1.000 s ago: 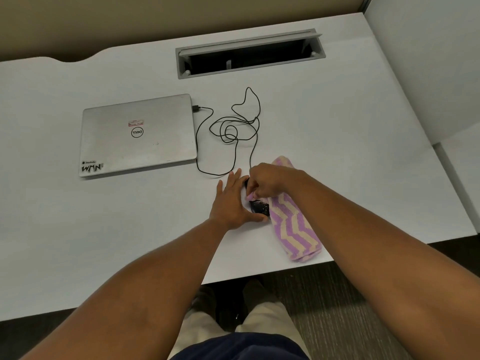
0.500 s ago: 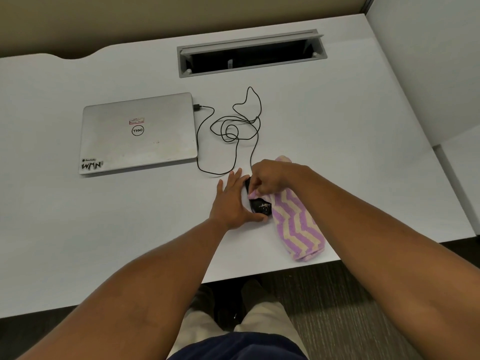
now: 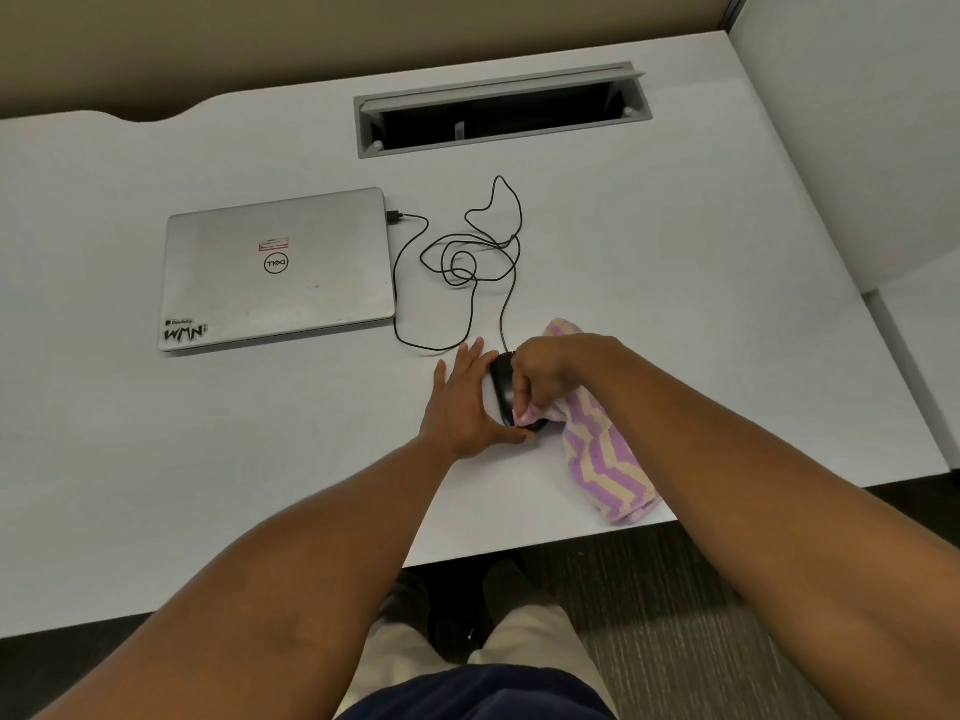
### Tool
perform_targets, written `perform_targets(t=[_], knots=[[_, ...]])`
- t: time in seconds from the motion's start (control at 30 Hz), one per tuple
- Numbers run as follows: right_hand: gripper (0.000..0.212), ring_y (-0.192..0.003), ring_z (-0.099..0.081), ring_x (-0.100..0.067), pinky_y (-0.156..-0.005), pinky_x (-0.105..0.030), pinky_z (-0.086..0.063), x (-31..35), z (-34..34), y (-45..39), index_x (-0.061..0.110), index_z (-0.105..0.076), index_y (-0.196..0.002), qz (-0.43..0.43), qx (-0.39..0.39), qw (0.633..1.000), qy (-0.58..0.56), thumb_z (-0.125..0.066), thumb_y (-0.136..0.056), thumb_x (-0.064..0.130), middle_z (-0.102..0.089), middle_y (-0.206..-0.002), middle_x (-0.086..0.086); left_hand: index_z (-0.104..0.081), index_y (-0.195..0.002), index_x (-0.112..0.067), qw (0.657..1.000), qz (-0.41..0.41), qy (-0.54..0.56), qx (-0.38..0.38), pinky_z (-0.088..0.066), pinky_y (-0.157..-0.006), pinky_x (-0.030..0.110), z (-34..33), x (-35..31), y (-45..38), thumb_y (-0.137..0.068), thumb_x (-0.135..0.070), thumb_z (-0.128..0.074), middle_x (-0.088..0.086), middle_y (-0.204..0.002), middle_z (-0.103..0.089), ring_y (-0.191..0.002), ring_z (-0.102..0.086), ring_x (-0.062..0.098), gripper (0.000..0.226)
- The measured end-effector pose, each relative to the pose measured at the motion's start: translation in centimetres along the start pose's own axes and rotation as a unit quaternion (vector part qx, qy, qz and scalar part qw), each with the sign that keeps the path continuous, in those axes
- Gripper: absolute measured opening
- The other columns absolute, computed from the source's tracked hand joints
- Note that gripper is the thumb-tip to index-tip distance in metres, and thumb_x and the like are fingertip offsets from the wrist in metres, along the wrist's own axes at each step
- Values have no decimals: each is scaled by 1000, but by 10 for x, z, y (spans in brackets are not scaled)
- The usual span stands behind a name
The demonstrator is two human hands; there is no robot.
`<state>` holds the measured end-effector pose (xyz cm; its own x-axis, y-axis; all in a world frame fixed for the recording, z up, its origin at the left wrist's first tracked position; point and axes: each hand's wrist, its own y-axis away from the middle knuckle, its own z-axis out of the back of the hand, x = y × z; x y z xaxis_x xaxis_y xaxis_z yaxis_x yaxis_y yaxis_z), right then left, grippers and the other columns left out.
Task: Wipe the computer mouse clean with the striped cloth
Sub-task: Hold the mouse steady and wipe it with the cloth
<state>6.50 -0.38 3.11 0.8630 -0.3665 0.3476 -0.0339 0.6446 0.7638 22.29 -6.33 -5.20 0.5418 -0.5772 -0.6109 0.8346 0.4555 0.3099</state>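
Note:
A black corded computer mouse [image 3: 502,383] lies on the white desk [image 3: 649,283] near its front edge. My left hand [image 3: 464,402] rests flat against the mouse's left side, thumb curled under its near end, holding it steady. My right hand [image 3: 551,374] is closed on a bunched corner of the purple-and-cream striped cloth [image 3: 605,454] and presses it onto the mouse's near right part. Most of the cloth trails along the desk toward the front edge, under my right forearm. Part of the mouse is hidden by my right fingers.
The mouse cable [image 3: 470,262] loops behind the hands and plugs into a closed silver laptop [image 3: 275,270] at the left. A grey cable slot [image 3: 501,109] is set into the desk at the back. A partition wall [image 3: 857,122] stands on the right.
My right hand has slid the cloth corner back along the mouse toward me, uncovering the mouse's far end. My left hand has stayed in place against the mouse.

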Motion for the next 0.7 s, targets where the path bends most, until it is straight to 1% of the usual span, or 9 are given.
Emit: perform_targets(t=[0.1,0.17,0.23,0.33,0.37,0.43,0.57,0.7], knots=[[23,-98,-55,-10,-83,-24,-47,-11,6,7,29,-76,-102,5,-49,998,-46,-71,-81,19,-58,-90,15,-22,-154,-20,1000,1,1,2,7,-123,42,0,1,0,-56,-67,-83,-3,-166,-7,-152,3,10,125],[22,-94,-54,-8,-76,-20,-42,-15,8,8,29,-75,-104,17,-93,993,-71,-71,-83,28,-54,-83,18,-22,-154,-20,1000,1,-5,2,7,-123,42,-1,1,-1,-56,-68,-83,-3,-166,-7,-152,3,11,125],[23,-90,-52,-6,-71,-18,-37,-15,5,5,26,-75,-106,22,-116,990,-78,-70,-84,30,-55,-84,17,-22,-154,-21,1000,2,-6,2,7,-123,41,-1,1,-1,-56,-69,-82,-3,-166,-7,-152,3,11,126],[23,-92,-54,-7,-74,-21,-40,-15,-5,-1,23,-75,-105,21,-122,989,-81,-72,-83,27,-62,-95,8,-21,-155,-21,1000,1,2,2,8,-123,40,-2,2,-1,-56,-70,-82,-3,-166,-7,-152,4,11,126],[22,-92,-54,-7,-74,-21,-40,-15,-7,-2,23,-75,-104,20,-124,988,-89,-73,-83,27,-62,-94,10,-20,-155,-21,1000,0,3,1,9,-123,41,-2,2,-1,-56,-70,-81,-3,-166,-7,-152,4,11,126],[21,-90,-53,-6,-71,-19,-39,-16,-8,-4,23,-76,-103,13,-129,987,-92,-73,-82,27,-56,-86,16,-19,-156,-21,1000,-2,6,-1,9,-123,41,-3,3,0,-56,-71,-81,-3,-166,-7,-152,5,10,127],[19,-81,-51,-5,-60,-14,-35,-15,-9,-9,23,-76,-100,4,-133,988,-81,-73,-81,23,-53,-80,18,-12,-157,-23,1000,-11,17,2,10,-122,39,-3,7,3,-54,-72,-82,-4,-166,-8,-152,6,9,134],[19,-77,-51,-4,-59,-13,-33,-15,-9,-11,24,-77,-99,-1,-132,988,-83,-74,-80,22,-53,-79,19,-17,-155,-23,1000,-19,20,-5,8,-123,39,-3,9,4,-55,-69,-83,-4,-165,-11,-152,3,10,128]])
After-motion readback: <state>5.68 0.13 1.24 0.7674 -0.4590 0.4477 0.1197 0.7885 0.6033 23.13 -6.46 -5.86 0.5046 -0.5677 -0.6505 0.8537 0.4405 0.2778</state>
